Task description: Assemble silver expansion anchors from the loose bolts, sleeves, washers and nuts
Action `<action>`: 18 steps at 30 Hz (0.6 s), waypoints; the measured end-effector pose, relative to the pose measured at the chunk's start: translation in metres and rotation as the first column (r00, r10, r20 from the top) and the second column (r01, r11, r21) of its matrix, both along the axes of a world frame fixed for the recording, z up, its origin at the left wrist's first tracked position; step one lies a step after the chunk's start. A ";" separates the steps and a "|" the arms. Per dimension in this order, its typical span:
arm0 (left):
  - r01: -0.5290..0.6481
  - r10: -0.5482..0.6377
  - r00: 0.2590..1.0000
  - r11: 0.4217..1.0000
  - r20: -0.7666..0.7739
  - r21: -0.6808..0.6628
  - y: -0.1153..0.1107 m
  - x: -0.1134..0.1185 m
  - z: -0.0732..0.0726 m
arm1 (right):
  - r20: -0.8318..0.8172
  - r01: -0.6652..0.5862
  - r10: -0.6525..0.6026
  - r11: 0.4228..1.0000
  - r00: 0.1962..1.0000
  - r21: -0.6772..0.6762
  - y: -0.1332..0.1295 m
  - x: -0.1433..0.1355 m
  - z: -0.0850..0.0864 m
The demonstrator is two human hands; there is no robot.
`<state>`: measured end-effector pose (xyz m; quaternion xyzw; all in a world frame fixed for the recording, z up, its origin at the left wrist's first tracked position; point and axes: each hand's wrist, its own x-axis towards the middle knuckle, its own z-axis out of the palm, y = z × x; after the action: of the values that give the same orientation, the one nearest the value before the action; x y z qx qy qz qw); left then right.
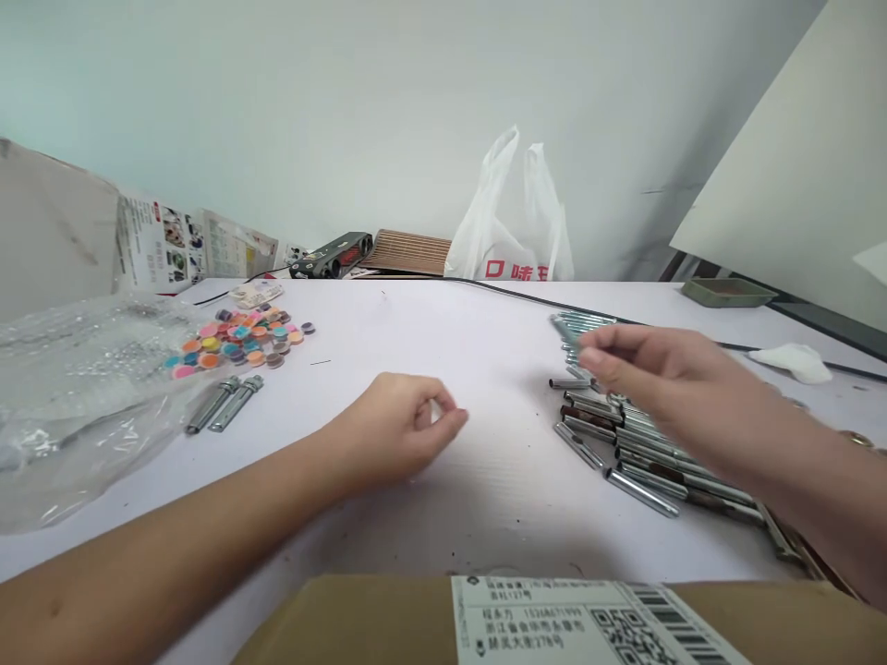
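My left hand (408, 425) is over the middle of the white table, its thumb and fingers curled together with nothing visible in them. My right hand (665, 374) pinches what looks like a thin metal bolt (566, 331), its end poking out past the fingertips. Behind those fingertips lies a row of similar silvery bolts (589, 320). Below the hand is a pile of metal tubes (644, 453), some with brownish patches, partly hidden by my right forearm. Two assembled expansion bolts (236, 404) lie side by side to the left.
Colourful small caps (242, 342) are heaped beside a clear plastic bag (83, 406) on the left. A cardboard box (374, 619) with a label fills the near edge. Farther back are a white carrier bag (509, 231), a green tray (727, 293) and a black cable (527, 296).
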<state>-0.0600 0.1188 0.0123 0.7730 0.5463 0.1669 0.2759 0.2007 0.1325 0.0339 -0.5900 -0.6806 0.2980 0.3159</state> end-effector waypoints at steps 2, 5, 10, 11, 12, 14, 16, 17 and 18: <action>0.062 -0.046 0.979 0.995 0.198 -0.076 0.006 0.014 0.003 | -0.092 -0.132 0.126 0.990 0.988 -0.053 0.001 -0.025 -0.005; 0.155 -0.115 0.886 0.986 0.449 -0.054 0.013 0.032 0.002 | -0.131 -0.250 0.244 0.968 0.961 -0.031 0.002 -0.041 -0.009; 0.005 -0.100 0.821 0.986 0.563 0.169 0.016 0.046 -0.005 | -0.009 -0.265 0.266 0.963 0.964 0.048 -0.005 -0.035 -0.003; -0.031 -0.086 0.824 0.980 0.560 0.196 0.015 0.046 -0.007 | 0.052 -0.256 0.253 0.964 0.966 0.076 -0.005 -0.031 0.000; -0.067 -0.066 0.836 0.973 0.546 0.220 0.014 0.044 -0.008 | 0.121 -0.236 0.222 0.966 0.967 0.110 -0.005 -0.026 0.004; -0.118 -0.019 0.879 0.960 0.477 0.255 0.014 0.039 -0.011 | 0.272 -0.148 0.094 0.972 0.958 0.185 -0.002 -0.012 0.013; -0.125 0.022 0.930 0.958 0.368 0.259 0.015 0.032 -0.014 | 0.408 -0.021 -0.079 0.972 0.909 0.235 0.004 0.006 0.020; -0.111 0.030 0.952 0.962 0.306 0.249 0.016 0.029 -0.015 | 0.474 0.044 -0.154 0.971 0.867 0.235 0.008 0.016 0.023; -0.094 0.032 0.968 0.966 0.250 0.239 0.018 0.026 -0.015 | 0.537 0.103 -0.207 0.970 0.818 0.219 0.012 0.025 0.023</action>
<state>-0.0343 0.1363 -0.0030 0.7572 0.5075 0.3366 0.2361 0.2258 0.1444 0.0573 -0.6737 -0.7164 0.0242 0.1796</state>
